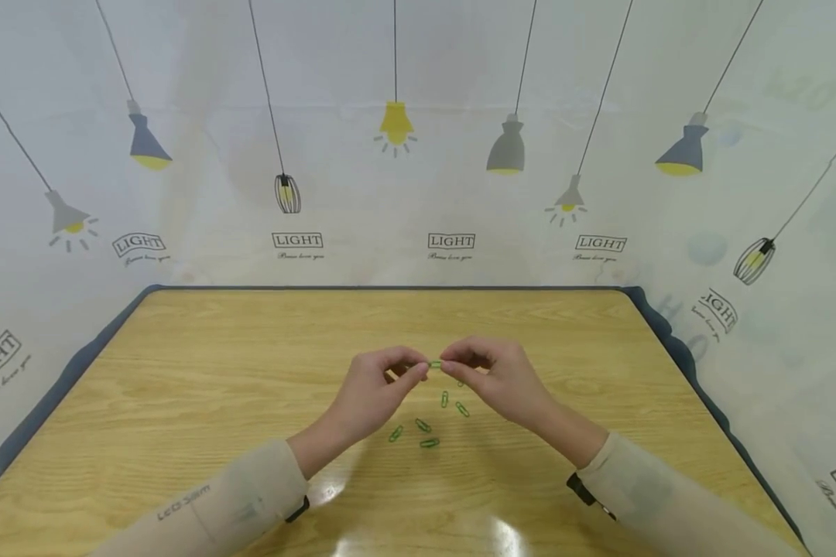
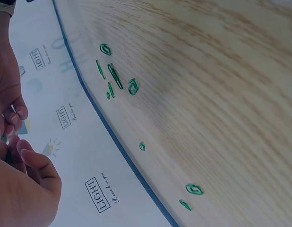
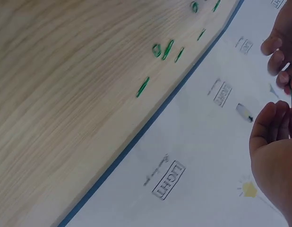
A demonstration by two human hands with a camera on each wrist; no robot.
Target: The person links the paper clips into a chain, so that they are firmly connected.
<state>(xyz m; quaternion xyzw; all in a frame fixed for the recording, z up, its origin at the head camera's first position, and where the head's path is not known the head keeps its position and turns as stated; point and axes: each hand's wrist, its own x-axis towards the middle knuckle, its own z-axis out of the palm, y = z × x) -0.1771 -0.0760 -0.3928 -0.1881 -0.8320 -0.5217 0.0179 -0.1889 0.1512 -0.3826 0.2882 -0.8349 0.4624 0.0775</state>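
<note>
Above the table, my left hand (image 1: 376, 387) and right hand (image 1: 501, 379) meet nearly fingertip to fingertip. Between them a small green paper clip (image 1: 435, 364) lies sideways, its left end pinched by the left thumb and fingers, its right end by the right ones. Fingers hide both of its ends. In the left wrist view the left hand (image 2: 28, 184) is at the lower left edge; the right wrist view has the right hand (image 3: 276, 146) at its right edge. Several loose green paper clips are on the table below, among them one upright clip (image 1: 444, 399) and one flat clip (image 1: 429, 443).
The wooden table (image 1: 202, 371) has a dark blue edge (image 1: 390, 288) along its back and sides. Behind it and at both sides stands a pale wall covering (image 1: 348, 170) printed with hanging lamps and the word LIGHT.
</note>
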